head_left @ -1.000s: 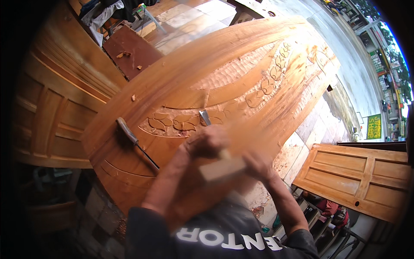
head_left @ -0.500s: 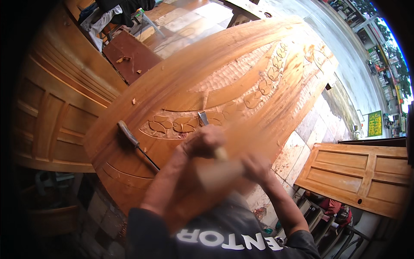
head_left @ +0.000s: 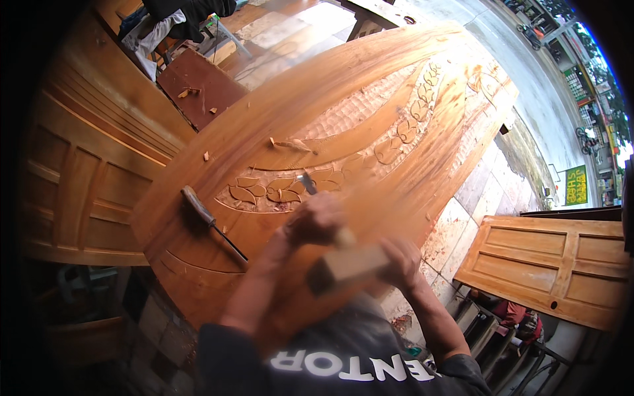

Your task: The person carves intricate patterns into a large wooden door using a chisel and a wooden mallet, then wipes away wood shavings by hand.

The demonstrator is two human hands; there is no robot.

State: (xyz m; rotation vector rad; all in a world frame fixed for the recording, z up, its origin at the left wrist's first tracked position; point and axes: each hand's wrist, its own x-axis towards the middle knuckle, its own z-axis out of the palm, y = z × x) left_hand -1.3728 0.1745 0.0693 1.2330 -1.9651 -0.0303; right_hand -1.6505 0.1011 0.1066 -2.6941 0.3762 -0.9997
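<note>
A large wooden door panel (head_left: 198,168) with carved leaves (head_left: 284,190) and rough, gouged ground lies before me. My left hand (head_left: 317,216) is closed around a chisel (head_left: 308,184), its blade against the carved band and its pale handle end showing below the fist. My right hand (head_left: 403,263) grips a block-like wooden mallet (head_left: 353,267), slightly blurred, its head close to the chisel's handle end. Left of my left forearm, a second chisel-like tool (head_left: 210,219) with a wooden handle rests on the panel; my forearm is near its tip.
Loose wood chips (head_left: 290,144) lie on the panel. Panelled doors stand at the left (head_left: 86,178) and right (head_left: 535,261). A brown board (head_left: 198,86) with shavings is at the far left. Tiled floor (head_left: 456,231) and a street (head_left: 522,92) lie to the right.
The mallet has shifted slightly and looks less smeared. A curled chip now lies on the smooth band beyond the chisel. My left hand keeps its grip in nearly the same place.
</note>
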